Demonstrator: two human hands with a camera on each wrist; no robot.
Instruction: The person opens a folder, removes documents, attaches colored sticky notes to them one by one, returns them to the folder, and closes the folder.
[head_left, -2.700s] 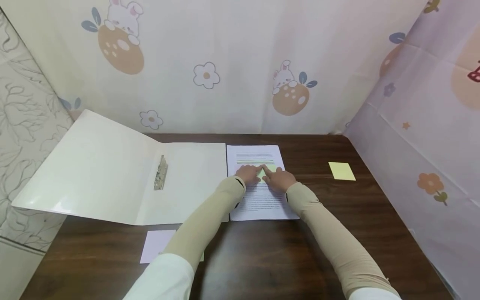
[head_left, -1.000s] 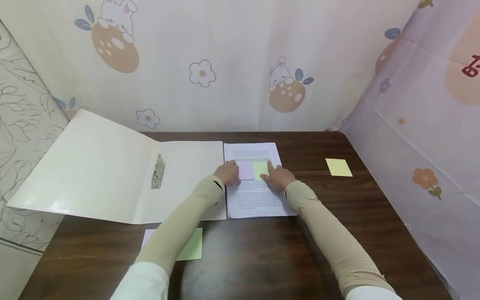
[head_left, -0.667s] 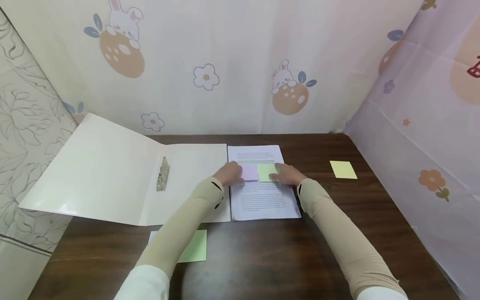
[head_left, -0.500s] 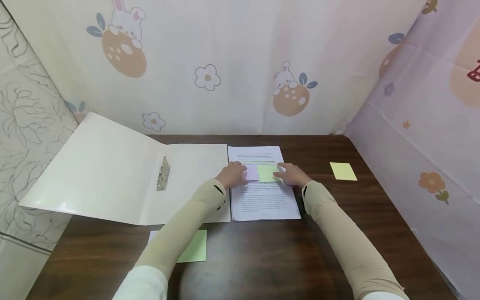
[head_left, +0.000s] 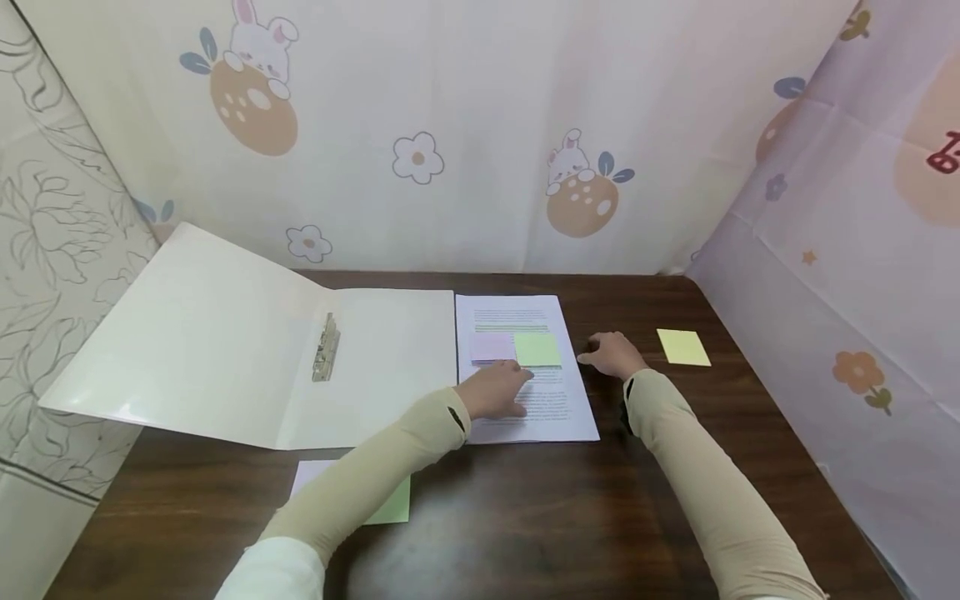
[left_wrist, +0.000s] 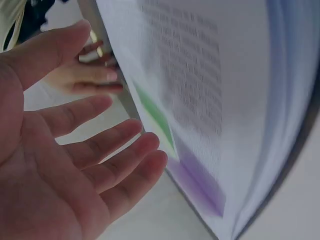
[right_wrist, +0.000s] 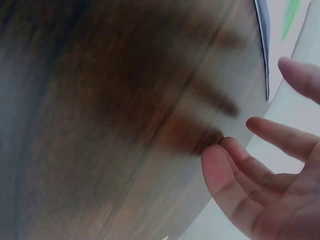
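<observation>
A stack of printed paper (head_left: 551,412) lies beside the open white binder. Stuck on its top sheet, side by side, are a purple sticky note (head_left: 491,347) and a green sticky note (head_left: 537,350). My left hand (head_left: 495,390) is over the paper, just below the notes; the left wrist view shows its fingers (left_wrist: 122,172) spread and relaxed, holding nothing. Off the paper's right edge, my right hand (head_left: 615,356) hovers over the table. In the right wrist view its fingers (right_wrist: 285,140) are loosely bent, with nothing between them.
The white binder (head_left: 390,367) has a metal clip (head_left: 326,348), and its cover leans up at left. A yellow sticky note (head_left: 683,347) lies at right on the dark wooden table (head_left: 480,533). Purple (head_left: 311,472) and green notes (head_left: 395,506) lie partly under my left arm.
The purple note has come to lie on the paper beside the green one. My left hand moved off it toward me; my right hand moved right, away from the green note.
</observation>
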